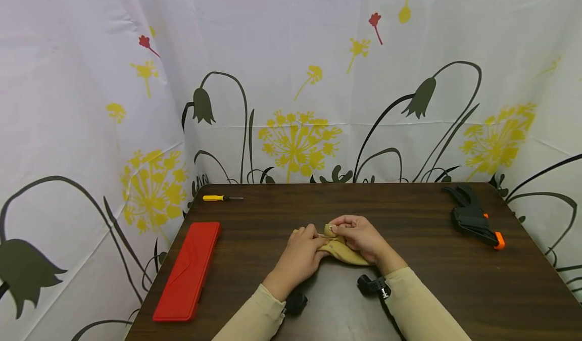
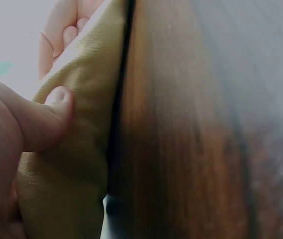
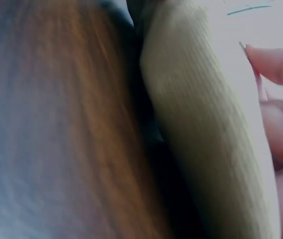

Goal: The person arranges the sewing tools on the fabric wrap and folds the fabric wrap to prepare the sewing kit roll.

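Note:
A soft mustard-yellow cloth piece (image 1: pixel 346 256), its exact kind unclear, is held between both hands over the middle of the table. My left hand (image 1: pixel 296 254) grips its left part. In the left wrist view the thumb (image 2: pixel 47 119) presses on the cloth (image 2: pixel 89 74), with fingers partly hidden behind it. My right hand (image 1: pixel 360 236) pinches a small raised fold of the cloth between thumb and forefinger. The right wrist view shows the cloth (image 3: pixel 196 109) as a thick, ribbed bulge, and the right fingers (image 3: pixel 281 72) beyond it.
A long red case (image 1: pixel 187 273) lies on the dark wooden table (image 1: pixel 254 290) at the left. Near the back left edge is a yellow-handled screwdriver (image 1: pixel 214 198). A black bar clamp with orange tips (image 1: pixel 473 217) lies at the right. A printed curtain (image 1: pixel 295 53) hangs behind.

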### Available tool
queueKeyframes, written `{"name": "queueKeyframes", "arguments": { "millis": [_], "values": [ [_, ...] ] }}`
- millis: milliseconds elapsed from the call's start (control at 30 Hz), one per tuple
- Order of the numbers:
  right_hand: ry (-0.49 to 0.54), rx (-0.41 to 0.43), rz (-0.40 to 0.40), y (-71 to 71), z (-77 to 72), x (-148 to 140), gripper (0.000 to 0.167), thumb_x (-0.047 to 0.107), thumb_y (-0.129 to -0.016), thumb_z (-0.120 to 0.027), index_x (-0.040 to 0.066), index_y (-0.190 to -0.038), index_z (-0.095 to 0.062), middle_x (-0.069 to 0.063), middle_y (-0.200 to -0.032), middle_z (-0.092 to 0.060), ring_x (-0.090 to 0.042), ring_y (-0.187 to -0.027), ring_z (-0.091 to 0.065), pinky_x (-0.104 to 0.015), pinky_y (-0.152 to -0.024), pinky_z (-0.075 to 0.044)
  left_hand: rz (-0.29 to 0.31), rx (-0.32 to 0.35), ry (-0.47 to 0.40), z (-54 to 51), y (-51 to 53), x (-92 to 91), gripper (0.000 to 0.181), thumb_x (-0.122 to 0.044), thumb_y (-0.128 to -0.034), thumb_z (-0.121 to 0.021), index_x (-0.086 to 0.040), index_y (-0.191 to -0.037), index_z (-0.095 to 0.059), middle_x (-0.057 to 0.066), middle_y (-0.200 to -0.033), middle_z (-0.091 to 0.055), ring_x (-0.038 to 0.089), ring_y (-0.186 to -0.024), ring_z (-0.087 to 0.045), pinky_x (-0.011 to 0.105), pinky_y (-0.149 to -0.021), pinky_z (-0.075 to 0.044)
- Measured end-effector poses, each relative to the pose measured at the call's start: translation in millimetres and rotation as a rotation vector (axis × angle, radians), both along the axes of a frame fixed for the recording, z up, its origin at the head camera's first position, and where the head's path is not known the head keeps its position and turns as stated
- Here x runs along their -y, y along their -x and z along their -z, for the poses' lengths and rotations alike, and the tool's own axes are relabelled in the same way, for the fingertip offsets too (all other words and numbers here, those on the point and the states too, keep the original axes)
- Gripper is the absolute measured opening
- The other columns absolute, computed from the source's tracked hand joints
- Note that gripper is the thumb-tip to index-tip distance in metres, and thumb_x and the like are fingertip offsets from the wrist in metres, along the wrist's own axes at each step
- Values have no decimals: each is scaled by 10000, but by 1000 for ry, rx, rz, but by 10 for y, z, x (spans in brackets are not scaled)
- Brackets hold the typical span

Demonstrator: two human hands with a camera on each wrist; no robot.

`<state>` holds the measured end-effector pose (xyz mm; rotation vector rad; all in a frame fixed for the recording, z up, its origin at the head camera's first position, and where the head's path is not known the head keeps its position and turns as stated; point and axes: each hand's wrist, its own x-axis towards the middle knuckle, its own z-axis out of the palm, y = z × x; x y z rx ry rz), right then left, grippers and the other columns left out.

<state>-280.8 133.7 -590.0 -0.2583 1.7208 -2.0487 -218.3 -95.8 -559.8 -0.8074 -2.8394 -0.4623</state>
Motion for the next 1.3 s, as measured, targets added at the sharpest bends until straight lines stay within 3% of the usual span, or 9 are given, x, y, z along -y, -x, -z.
{"name": "queueKeyframes", "arguments": {
  "millis": [133,267,367,500,667,900,1100,1300],
  "values": [
    [4,-86,-97,1,14,-57,168,123,-1040,-737,-27,-1115,-748,32,-729,-653,-10,-424,-314,-204,-437,-301,-15,-14,-73,18,-5,-7,208,-352,-1005,-781,-240,-1167,-848,-31,-1057,-609,145,-918,-521,371,-912,-445],
    [-5,-135,-168,-1,18,-103,104,89,-1029,-740,6,-1066,-789,6,-810,-676,-10,-468,-347,-204,-476,-336,-56,-6,-116,42,-25,-50,200,-400,-987,-788,-234,-1084,-841,-26,-1032,-587,149,-907,-519,349,-856,-411],
    [-14,-141,-176,-8,10,-128,85,91,-1021,-750,34,-1048,-807,-12,-877,-703,-10,-481,-360,-195,-479,-345,-86,11,-134,51,-42,-93,240,-455,-996,-755,-245,-1080,-832,-25,-1029,-580,146,-906,-513,328,-823,-375],
    [-21,-154,-175,-13,-7,-139,75,80,-1005,-763,27,-1034,-807,-9,-895,-704,-12,-499,-379,-193,-489,-351,-105,-20,-140,43,-47,-125,211,-439,-1028,-730,-256,-1011,-832,-22,-999,-587,152,-886,-516,312,-795,-362],
    [-41,-175,-190,-16,-26,-120,161,55,-982,-777,-87,-1057,-779,1,-889,-654,-20,-562,-419,-185,-532,-377,-122,-39,-144,29,-52,-138,220,-406,-1032,-741,-261,-886,-818,-27,-962,-591,158,-875,-527,307,-771,-361],
    [-97,-212,-195,-33,-54,-95,301,74,-970,-795,-193,-1085,-717,2,-892,-623,-63,-730,-527,-179,-638,-467,-166,-19,-159,41,-85,-168,212,-403,-1024,-749,-245,-941,-863,-17,-958,-609,172,-864,-512,336,-772,-386],
    [-142,-227,-226,-44,-73,-89,256,104,-962,-818,-127,-1046,-749,9,-908,-643,-56,-744,-552,-179,-657,-480,-204,23,-200,63,-113,-180,220,-363,-1019,-764,-225,-864,-838,-10,-937,-585,170,-860,-478,338,-742,-353],
    [-188,-249,-259,-34,-116,-145,185,142,-968,-829,-32,-1026,-806,32,-884,-629,-65,-631,-498,-184,-546,-432,-229,34,-224,59,-129,-200,205,-378,-1012,-765,-231,-903,-859,-4,-926,-580,172,-853,-466,321,-713,-332]
  ]
}}
